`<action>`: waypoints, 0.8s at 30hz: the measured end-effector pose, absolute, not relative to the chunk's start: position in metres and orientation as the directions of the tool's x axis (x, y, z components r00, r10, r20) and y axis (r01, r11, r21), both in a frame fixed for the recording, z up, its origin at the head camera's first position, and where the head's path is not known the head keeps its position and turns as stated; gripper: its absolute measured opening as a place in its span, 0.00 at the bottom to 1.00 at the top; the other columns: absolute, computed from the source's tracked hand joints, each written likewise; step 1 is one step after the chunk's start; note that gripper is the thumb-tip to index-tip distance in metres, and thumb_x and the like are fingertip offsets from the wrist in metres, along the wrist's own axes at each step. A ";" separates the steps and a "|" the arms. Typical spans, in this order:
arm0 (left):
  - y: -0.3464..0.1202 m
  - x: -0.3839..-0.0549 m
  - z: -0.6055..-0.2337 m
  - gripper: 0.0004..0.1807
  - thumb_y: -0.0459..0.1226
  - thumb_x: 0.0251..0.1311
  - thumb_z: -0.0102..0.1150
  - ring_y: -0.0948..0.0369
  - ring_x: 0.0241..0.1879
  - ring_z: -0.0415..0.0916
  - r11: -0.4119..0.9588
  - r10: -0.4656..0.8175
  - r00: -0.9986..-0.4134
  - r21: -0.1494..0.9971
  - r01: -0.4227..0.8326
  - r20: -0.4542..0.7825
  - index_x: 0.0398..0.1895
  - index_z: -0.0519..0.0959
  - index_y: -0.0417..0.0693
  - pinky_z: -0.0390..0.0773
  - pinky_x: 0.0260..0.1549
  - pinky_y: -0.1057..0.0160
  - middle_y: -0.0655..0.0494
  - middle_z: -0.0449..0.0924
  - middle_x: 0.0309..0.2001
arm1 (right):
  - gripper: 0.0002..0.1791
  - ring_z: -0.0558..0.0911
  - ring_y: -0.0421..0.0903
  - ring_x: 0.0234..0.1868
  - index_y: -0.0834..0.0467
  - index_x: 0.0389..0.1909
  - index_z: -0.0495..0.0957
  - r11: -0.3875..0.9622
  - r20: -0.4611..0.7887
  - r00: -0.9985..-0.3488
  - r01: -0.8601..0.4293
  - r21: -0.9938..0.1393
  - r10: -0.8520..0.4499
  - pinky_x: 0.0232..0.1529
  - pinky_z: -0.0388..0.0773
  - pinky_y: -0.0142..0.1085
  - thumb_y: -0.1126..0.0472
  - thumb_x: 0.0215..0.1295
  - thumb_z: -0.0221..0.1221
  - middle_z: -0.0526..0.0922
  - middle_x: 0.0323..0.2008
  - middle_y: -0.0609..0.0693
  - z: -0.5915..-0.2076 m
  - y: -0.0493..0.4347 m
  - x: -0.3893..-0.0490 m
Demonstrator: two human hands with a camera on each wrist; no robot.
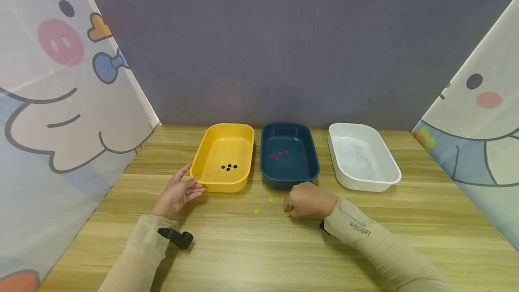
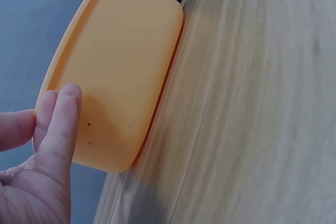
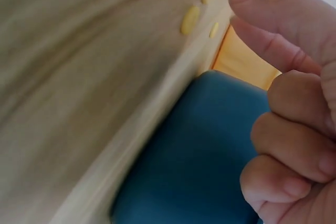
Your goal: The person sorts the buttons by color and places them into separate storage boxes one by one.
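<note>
In the head view my left hand (image 1: 176, 194) grips the near left corner of the yellow tray (image 1: 198, 166), its thumb over the rim and its fingers against the outside wall. Several small black button-like discs (image 1: 229, 166) lie in that tray. In front of the dark blue tray (image 1: 289, 178), my right hand (image 1: 310, 199) is low over the table, beside a small yellow button-like disc (image 1: 287, 214). The right wrist view shows its thumb and index fingertips apart with nothing between them, its other fingers curled. Several yellow discs (image 3: 190, 20) lie close by.
Several small magenta discs (image 1: 280, 153) lie in the dark blue tray. On the right stands a white tray (image 1: 391, 177) with no discs seen in it. A grey panel (image 1: 259, 48) rises behind the wooden table (image 1: 227, 256), with printed cartoon panels at both sides.
</note>
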State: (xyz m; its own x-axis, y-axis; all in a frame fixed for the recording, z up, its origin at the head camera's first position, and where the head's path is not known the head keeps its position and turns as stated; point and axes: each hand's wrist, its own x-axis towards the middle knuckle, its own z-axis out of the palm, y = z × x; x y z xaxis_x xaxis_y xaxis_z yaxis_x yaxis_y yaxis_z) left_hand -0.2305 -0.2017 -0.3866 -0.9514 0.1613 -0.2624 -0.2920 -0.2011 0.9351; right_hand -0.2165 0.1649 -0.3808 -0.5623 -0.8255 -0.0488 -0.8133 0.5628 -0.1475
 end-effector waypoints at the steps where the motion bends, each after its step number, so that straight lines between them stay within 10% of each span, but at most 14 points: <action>1: -0.202 -0.231 -0.387 0.38 0.27 0.73 0.38 0.62 0.25 0.83 -0.200 0.160 -0.952 0.935 -0.292 -0.263 0.77 0.33 0.53 0.85 0.33 0.66 0.54 0.81 0.23 | 0.06 0.78 0.32 0.26 0.51 0.28 0.87 0.560 -0.045 -0.561 -0.815 -0.147 -0.827 0.28 0.77 0.25 0.65 0.49 0.67 0.84 0.28 0.38 -0.382 0.165 -0.216; 8: -0.200 -0.230 -0.389 0.38 0.27 0.72 0.38 0.63 0.25 0.83 -0.195 0.158 -0.951 0.936 -0.292 -0.264 0.77 0.33 0.52 0.85 0.33 0.66 0.54 0.81 0.23 | 0.14 0.56 0.33 0.18 0.48 0.13 0.71 0.538 -0.033 -0.539 -0.831 -0.141 -0.841 0.18 0.51 0.24 0.66 0.46 0.64 0.61 0.14 0.35 -0.390 0.163 -0.214; 24: -0.201 -0.231 -0.387 0.38 0.27 0.73 0.38 0.63 0.24 0.82 -0.203 0.159 -0.951 0.934 -0.295 -0.266 0.77 0.33 0.53 0.85 0.33 0.67 0.54 0.81 0.23 | 0.12 0.59 0.33 0.17 0.47 0.13 0.72 0.559 -0.038 -0.558 -0.825 -0.087 -0.829 0.16 0.56 0.25 0.64 0.43 0.65 0.63 0.14 0.34 -0.388 0.161 -0.218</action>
